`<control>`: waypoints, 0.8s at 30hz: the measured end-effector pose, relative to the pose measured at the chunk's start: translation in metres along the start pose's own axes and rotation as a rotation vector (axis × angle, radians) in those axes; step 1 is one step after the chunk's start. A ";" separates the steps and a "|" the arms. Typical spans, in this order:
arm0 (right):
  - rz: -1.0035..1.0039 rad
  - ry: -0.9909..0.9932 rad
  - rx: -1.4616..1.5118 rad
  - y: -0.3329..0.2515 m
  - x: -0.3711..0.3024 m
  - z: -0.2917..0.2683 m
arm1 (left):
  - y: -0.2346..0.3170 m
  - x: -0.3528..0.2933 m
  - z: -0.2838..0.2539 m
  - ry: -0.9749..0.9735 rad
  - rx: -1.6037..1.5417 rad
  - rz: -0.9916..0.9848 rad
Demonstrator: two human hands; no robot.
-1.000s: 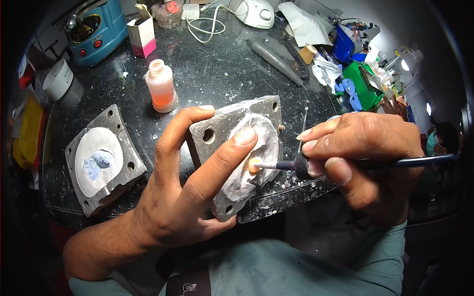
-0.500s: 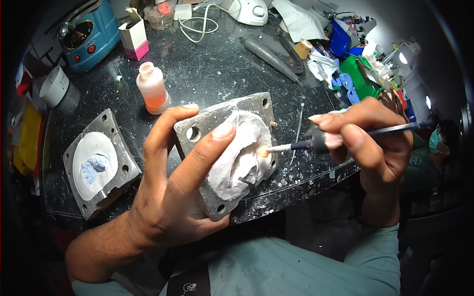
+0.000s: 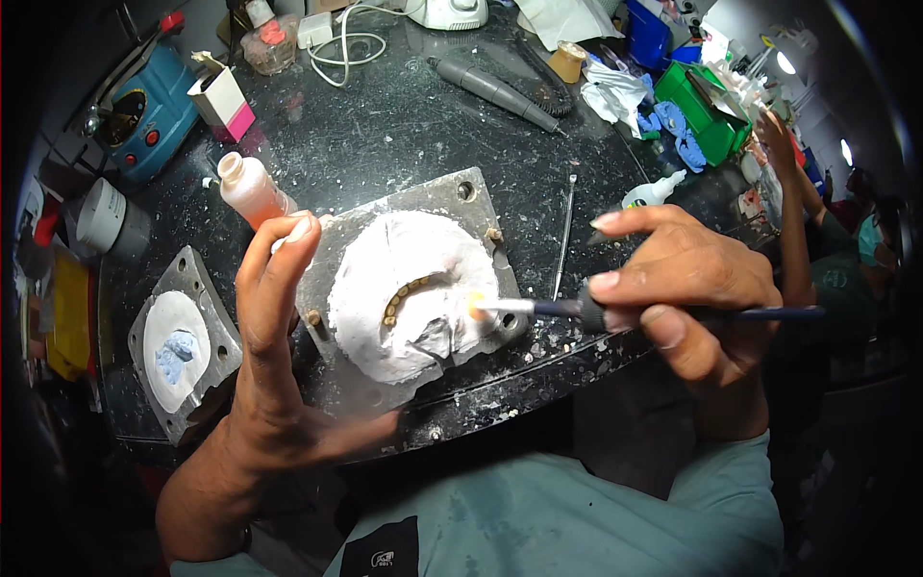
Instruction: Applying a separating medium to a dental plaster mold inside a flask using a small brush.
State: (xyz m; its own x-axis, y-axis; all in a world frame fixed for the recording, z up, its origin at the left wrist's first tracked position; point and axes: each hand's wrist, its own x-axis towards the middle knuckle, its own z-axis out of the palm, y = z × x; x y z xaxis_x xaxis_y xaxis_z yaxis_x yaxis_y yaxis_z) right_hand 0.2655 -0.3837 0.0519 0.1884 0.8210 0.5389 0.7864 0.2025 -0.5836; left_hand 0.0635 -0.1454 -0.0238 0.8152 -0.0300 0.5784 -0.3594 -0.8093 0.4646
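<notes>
A metal dental flask half point(image 3: 447, 197) filled with white plaster point(image 3: 370, 260) lies tilted before me. A curved row of yellowish teeth point(image 3: 404, 296) shows in the plaster, beside a rough hollow. My left hand point(image 3: 274, 327) grips the flask by its left side, fingers at the upper corner and one digit along the lower edge. In my right hand point(image 3: 692, 298) is a dark-handled paintbrush point(image 3: 548, 307) with a black collar. Its orange-tinted tip meets the plaster's right side. An uncapped bottle of pinkish liquid point(image 3: 252, 190) stands behind my left fingers.
At left lies another flask half point(image 3: 216, 341) with plaster and a blue patch. Beyond are a blue machine point(image 3: 159, 120), a white-and-pink box point(image 3: 221, 101) and a grey handpiece point(image 3: 495, 93). A thin metal tool point(image 3: 565, 236) and small white bottle point(image 3: 654, 190) lie right. Another person's arm point(image 3: 790, 212) is far right.
The flask has turned flatter and moved left, bringing the teeth into view. My left thumb has come off the plaster. The brush has moved left with it, still at the plaster's right side.
</notes>
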 end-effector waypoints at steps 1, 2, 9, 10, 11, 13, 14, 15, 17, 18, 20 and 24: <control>0.000 0.005 0.006 0.002 -0.001 0.003 | 0.001 0.000 0.000 0.000 0.014 0.005; -0.045 -0.002 -0.057 0.004 -0.001 0.010 | 0.001 0.000 0.000 -0.005 0.015 0.005; -0.025 0.038 -0.191 -0.009 0.000 0.021 | 0.001 0.001 0.003 0.047 0.062 0.034; -0.025 0.067 -0.200 -0.010 0.001 0.022 | 0.002 0.001 0.001 0.052 0.074 0.032; -0.027 0.062 -0.196 -0.010 0.000 0.025 | 0.002 0.000 0.001 0.055 0.076 0.026; 0.000 0.139 -0.141 -0.007 -0.001 0.031 | 0.003 -0.003 0.000 0.075 0.040 -0.017; -0.003 0.151 -0.107 -0.007 -0.003 0.032 | 0.003 -0.002 0.001 0.078 0.038 -0.019; -0.002 0.147 -0.108 -0.009 -0.005 0.035 | 0.003 -0.002 0.001 0.091 0.048 -0.014; 0.082 0.217 -0.063 -0.010 -0.009 0.040 | 0.004 -0.001 0.002 0.106 0.059 -0.013; 0.054 0.235 -0.027 -0.007 -0.010 0.040 | 0.005 -0.001 0.002 0.108 0.104 0.000; 0.064 0.238 -0.042 -0.009 -0.013 0.041 | 0.006 0.000 0.002 0.112 0.149 0.014; 0.072 0.252 -0.035 -0.008 -0.014 0.042 | 0.006 0.001 0.001 0.114 0.167 0.045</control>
State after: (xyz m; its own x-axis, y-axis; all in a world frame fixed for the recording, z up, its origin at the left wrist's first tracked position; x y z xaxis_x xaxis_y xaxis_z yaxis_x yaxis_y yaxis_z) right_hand 0.2315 -0.3745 0.0234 0.3820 0.6726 0.6338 0.7848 0.1260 -0.6067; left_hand 0.0623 -0.1514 -0.0214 0.7404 -0.0092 0.6722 -0.3062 -0.8948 0.3250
